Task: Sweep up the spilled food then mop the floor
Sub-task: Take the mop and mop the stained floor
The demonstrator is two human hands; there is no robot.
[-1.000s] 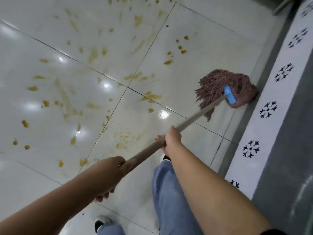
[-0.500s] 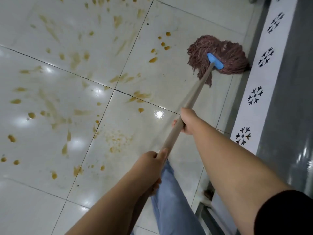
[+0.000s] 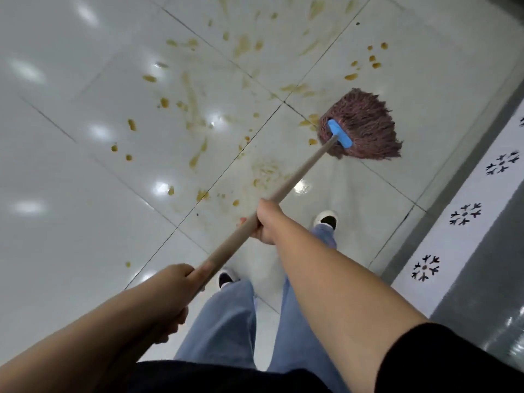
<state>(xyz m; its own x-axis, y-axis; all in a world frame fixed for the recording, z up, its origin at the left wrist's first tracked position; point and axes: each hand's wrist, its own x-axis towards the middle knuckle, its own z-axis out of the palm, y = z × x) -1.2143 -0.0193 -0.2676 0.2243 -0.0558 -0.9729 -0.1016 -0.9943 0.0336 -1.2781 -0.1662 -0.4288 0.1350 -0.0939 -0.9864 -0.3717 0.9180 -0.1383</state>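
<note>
A mop with a reddish-brown string head, a blue clamp and a tan wooden handle rests on the glossy white tile floor. My right hand grips the handle about halfway along. Lower down, my left hand grips the handle's near end. Yellow-brown food smears and blobs are spread over the tiles left of and beyond the mop head, some touching its left edge.
A grey wall base with a white strip of black flower marks runs along the right side. My feet in white shoes and blue jeans stand just behind the mop. Dark grout lines cross the tiles.
The mop head has been pulled back from the wall toward me and to the left, onto the smears at the tile joint. Both hands keep their grip on the handle.
</note>
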